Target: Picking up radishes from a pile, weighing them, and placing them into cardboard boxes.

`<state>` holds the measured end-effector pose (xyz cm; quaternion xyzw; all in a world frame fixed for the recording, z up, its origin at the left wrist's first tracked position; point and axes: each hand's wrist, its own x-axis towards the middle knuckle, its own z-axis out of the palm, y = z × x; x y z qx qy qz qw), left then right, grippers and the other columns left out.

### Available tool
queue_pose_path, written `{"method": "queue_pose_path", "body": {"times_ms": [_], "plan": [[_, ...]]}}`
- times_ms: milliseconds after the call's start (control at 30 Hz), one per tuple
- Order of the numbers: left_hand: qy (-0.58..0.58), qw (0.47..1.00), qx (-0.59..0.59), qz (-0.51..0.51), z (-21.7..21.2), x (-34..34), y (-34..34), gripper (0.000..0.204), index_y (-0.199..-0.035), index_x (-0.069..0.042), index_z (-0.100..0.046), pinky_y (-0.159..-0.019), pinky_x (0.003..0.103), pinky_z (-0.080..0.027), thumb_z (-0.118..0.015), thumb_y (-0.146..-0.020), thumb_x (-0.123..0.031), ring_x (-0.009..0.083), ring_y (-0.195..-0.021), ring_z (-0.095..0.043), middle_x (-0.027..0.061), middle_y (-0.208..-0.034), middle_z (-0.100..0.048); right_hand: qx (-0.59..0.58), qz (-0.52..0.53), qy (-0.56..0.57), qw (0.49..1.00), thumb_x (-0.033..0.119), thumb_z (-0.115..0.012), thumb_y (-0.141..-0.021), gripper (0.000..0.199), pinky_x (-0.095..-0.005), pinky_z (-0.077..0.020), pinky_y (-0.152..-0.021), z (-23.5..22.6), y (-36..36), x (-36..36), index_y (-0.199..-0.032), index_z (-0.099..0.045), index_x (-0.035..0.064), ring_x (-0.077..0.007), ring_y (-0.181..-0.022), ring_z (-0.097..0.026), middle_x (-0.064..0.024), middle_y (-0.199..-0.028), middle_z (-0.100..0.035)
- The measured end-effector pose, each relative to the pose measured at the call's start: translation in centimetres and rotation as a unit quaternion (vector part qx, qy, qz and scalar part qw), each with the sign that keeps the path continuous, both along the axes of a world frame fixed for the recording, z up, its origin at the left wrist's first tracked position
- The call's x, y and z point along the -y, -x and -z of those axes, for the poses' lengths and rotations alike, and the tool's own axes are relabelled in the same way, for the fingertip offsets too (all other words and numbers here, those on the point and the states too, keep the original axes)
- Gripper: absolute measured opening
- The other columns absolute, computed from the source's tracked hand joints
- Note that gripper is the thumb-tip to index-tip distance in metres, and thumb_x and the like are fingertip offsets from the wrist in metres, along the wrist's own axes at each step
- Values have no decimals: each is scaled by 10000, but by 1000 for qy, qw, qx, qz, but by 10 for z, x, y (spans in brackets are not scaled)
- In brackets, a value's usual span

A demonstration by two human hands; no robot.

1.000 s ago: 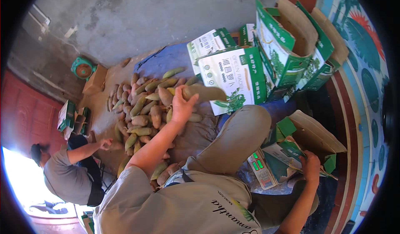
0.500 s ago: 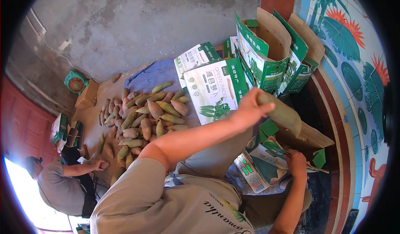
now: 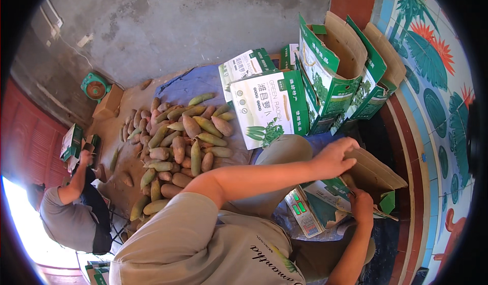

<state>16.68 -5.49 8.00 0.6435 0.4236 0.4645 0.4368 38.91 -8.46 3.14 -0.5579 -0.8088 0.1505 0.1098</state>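
My left hand (image 3: 333,159) reaches across over an open green-and-white carton (image 3: 325,191), its fingers apart and nothing seen in them. My right hand (image 3: 362,206) is closed on the near edge of that carton. A brown cardboard flap (image 3: 376,167) stands up at the carton's far side, with a green tab (image 3: 387,202) at its end. The carton rests on a digital scale (image 3: 303,214) with a lit green display. My left hand and forearm hide much of the carton's opening, so its contents cannot be made out.
A heap of soil-dusted green radishes (image 3: 190,127) lies on a blue sheet (image 3: 180,84) to the left. Closed cartons (image 3: 264,109) and tall open cartons (image 3: 333,66) stand ahead. A tiled wall (image 3: 432,82) bounds the right. Another person (image 3: 71,214) sits far left, near a green fan (image 3: 95,88).
The long green radish has left my left hand and is out of sight. That hand has moved nearer and lower over the carton, fingers opened. The other person's arm has risen.
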Motion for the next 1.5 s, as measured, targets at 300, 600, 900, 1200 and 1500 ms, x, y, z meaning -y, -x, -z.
{"method": "queue_pose_path", "body": {"times_ms": [300,600,900,1200,1500], "plan": [[-65,942,-182,-274,55,47,206,254,-1078,-41,-575,-804,326,-482,-597,-825,-38,207,-956,-584,99,-1066,-592,-9,19,21,1000,107,-634,-761,175,-447,-446,-732,-9,7,-1,-903,-631,5,-396,-840,-583,-220,-852,-619],[292,786,-537,-94,279,238,360,270,-858,-54,-622,-765,454,-466,-528,-802,-301,384,-894,-588,194,-916,-623,15,48,12,999,123,-633,-767,179,-440,-452,-721,-5,-6,5,-916,-628,26,-384,-845,-585,-189,-868,-624],[514,655,-551,55,326,416,411,565,-1228,-193,-520,-895,382,-459,-686,-716,-366,314,-1060,-557,141,-1147,-578,7,31,-38,999,190,-616,-784,167,-425,-475,-714,5,11,-10,-909,-641,82,-330,-819,-612,-131,-871,-644],[427,653,-620,86,302,324,398,625,-1264,-176,-487,-928,370,-443,-703,-707,-358,306,-1107,-533,140,-1196,-554,-4,57,0,998,209,-604,-806,165,-417,-470,-731,4,5,-9,-910,-646,88,-319,-824,-614,-129,-864,-645],[459,618,-638,-37,245,381,316,686,-1301,-159,-454,-961,358,-426,-720,-698,-349,297,-1154,-509,139,-1245,-529,-4,36,-44,998,175,-627,-776,201,-412,-484,-757,10,5,-6,-946,-653,70,-324,-864,-614,-133,-912,-651]]}}
